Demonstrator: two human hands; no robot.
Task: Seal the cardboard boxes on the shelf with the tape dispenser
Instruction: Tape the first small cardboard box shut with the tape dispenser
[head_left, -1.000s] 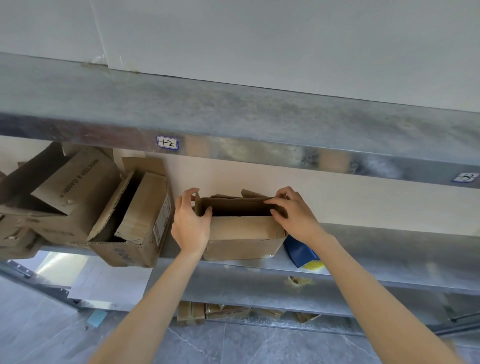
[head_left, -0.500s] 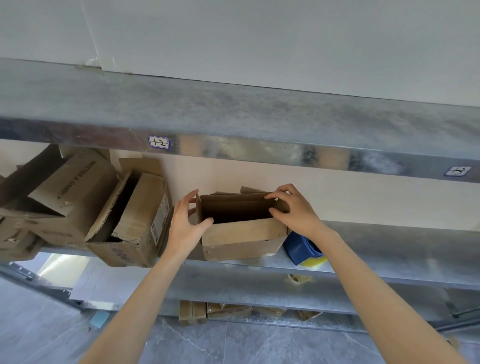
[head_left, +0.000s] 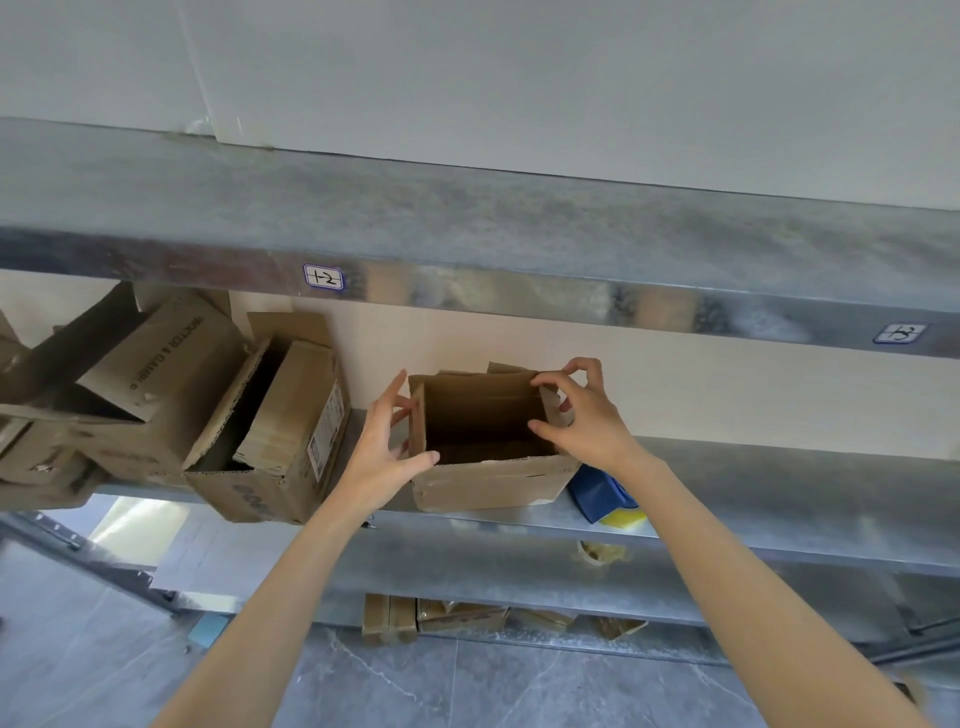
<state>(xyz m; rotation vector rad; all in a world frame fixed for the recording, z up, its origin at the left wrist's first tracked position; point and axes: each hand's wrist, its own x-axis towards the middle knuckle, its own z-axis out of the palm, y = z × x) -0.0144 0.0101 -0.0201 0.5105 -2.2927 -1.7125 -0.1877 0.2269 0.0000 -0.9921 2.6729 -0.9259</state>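
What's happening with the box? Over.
Left hand open against box left side. Right hand grips its right flap. Box open, untaped. Dispenser idle on shelf, right of box; nothing in the way.

The shelf (head_left: 779, 483) and the upper shelf (head_left: 467, 218) were bare galvanised metal, dull grey and mottled, and the front lip (head_left: 519, 296) was shinier, throwing back blurred reflections. The cardboard box (head_left: 488, 480) was matt brown corrugated board, creased and rough at its lower edge. The boxes to the left (head_left: 291, 431) were the same board, with torn flaps baring the fluting. The tape dispenser (head_left: 597, 491) looked like smooth blue and yellow plastic, though little of it showed. The label (head_left: 323, 276) was white paper. The wall (head_left: 519, 78) was matt paint and the floor (head_left: 519, 686) smooth, veined grey tile.
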